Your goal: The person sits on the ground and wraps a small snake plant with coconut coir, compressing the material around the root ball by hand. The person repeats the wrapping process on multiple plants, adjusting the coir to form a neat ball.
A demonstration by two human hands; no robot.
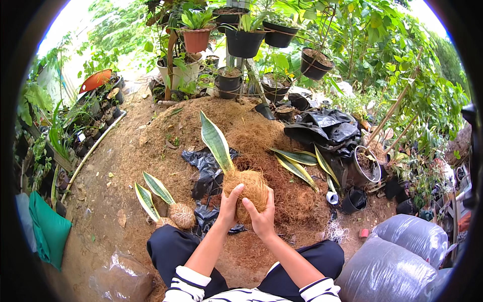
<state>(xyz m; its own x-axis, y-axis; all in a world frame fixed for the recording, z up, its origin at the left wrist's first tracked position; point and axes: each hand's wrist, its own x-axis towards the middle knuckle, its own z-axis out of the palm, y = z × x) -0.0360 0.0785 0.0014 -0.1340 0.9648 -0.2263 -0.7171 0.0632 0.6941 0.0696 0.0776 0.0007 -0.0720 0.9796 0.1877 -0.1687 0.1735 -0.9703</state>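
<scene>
Between my two hands is a ball of coconut fibre, with one snake plant leaf rising from its top and leaning left. My left hand cups the ball's left side, and my right hand cups its right side; both thumbs lie on the near face. Below it spreads loose coconut fibre beside a crumpled black plastic sheet. By my left knee rest two finished-looking fibre balls; the clearer string-wrapped ball bears a snake plant leaf. Several cut snake plant leaves lie right of the loose fibre.
White string and a small black pot are on the right. Filled plastic sacks stand by my right knee, and a clear plastic bag lies at left. Black plastic and hanging pots are farther off.
</scene>
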